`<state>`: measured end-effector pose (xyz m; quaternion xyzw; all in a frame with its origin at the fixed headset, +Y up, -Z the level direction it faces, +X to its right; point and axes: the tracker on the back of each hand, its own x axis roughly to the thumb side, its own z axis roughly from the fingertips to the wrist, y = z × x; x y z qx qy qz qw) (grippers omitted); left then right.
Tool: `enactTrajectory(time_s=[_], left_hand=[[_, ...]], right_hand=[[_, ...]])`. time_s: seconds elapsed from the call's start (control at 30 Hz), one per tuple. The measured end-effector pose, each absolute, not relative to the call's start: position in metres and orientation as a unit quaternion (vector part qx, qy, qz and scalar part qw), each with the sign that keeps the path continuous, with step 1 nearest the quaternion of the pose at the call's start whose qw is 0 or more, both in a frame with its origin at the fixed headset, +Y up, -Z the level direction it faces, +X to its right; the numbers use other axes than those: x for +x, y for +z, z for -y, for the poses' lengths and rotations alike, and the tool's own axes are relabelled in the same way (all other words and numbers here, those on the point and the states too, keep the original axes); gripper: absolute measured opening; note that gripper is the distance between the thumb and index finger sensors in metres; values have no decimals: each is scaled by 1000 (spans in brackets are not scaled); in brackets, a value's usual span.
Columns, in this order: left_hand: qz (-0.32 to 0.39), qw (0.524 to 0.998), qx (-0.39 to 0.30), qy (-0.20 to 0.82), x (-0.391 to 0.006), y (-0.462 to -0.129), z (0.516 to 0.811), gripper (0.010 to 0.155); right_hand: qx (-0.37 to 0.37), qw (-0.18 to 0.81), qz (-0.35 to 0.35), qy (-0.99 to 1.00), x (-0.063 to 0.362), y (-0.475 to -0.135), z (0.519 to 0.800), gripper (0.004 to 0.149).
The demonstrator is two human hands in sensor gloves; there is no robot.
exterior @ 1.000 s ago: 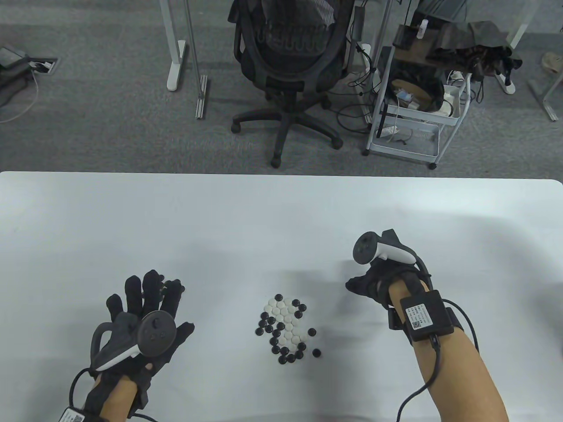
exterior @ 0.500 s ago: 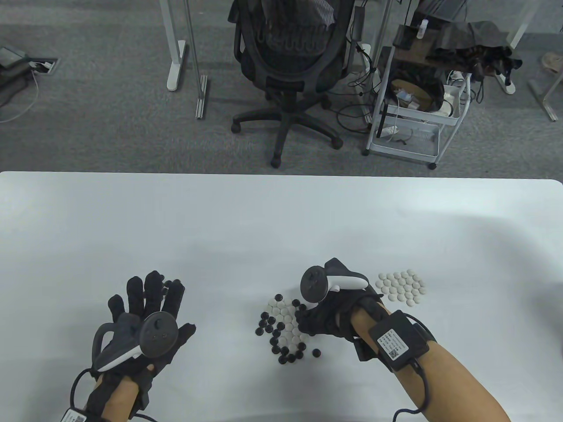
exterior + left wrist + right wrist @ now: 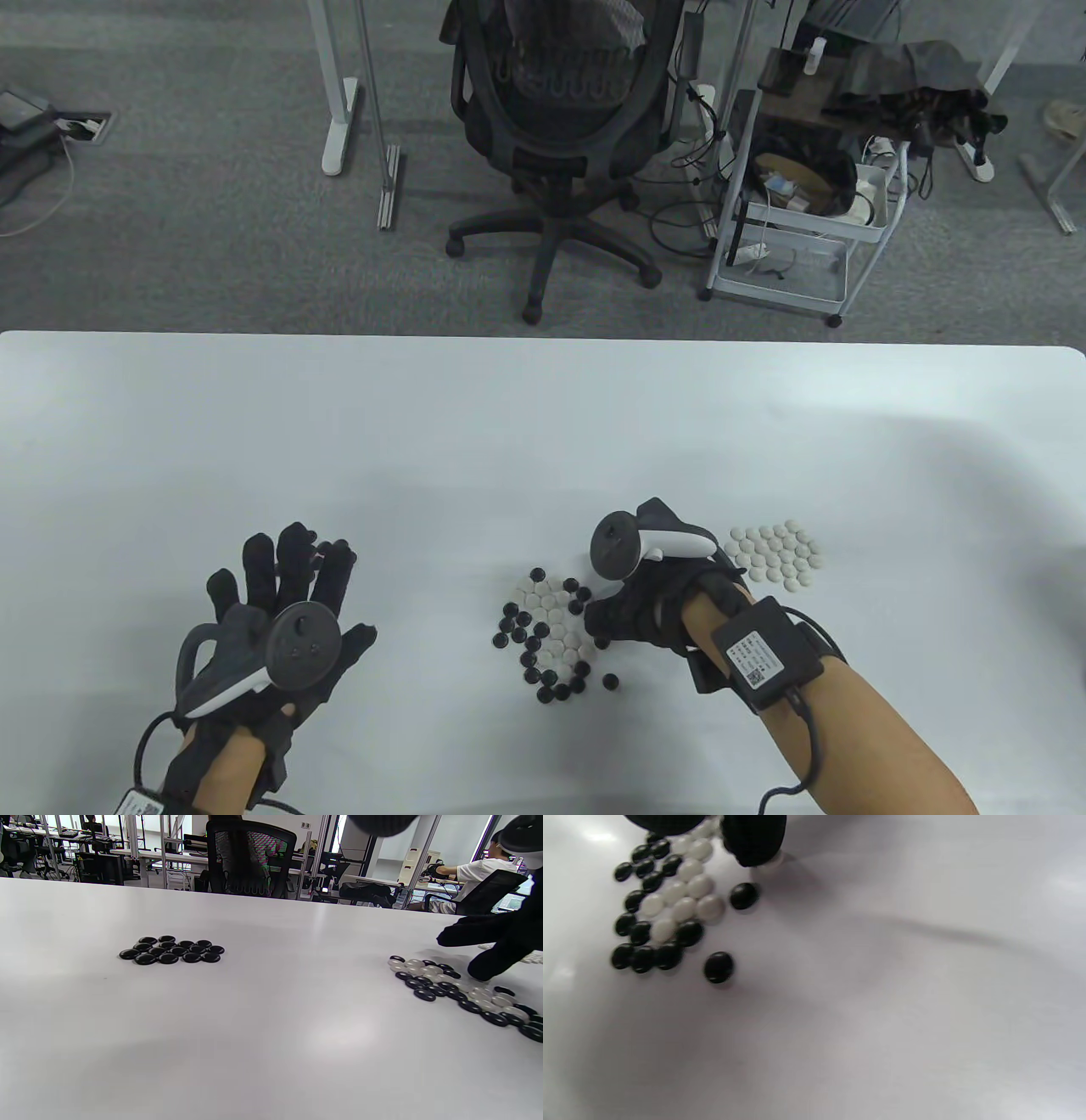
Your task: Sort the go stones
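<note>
My right hand (image 3: 632, 615) had its fingers (image 3: 754, 840) curled onto a white stone (image 3: 772, 860) in the mixed pile (image 3: 547, 632); small, smooth and slippery, it seemed best pinched by its rim, while my left hand (image 3: 271, 611) lay spread.

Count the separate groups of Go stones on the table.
3: mixed pile at centre, white group right of it, black group on the left, seen only from the left wrist view.
</note>
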<state>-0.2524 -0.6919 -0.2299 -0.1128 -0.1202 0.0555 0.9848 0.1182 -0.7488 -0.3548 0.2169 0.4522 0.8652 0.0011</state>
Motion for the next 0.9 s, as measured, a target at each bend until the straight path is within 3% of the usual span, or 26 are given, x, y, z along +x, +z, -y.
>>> enactTrajectory(time_s=[0.43,0.9], left_hand=[[120,985,-116,51,-251,-230,693,77],[118,985,-119,49,-250,-231,693,77]], right_hand=[[61,15,-437,897,218,-386,745,61],[28,50,-426,903,248,-385,740,61]])
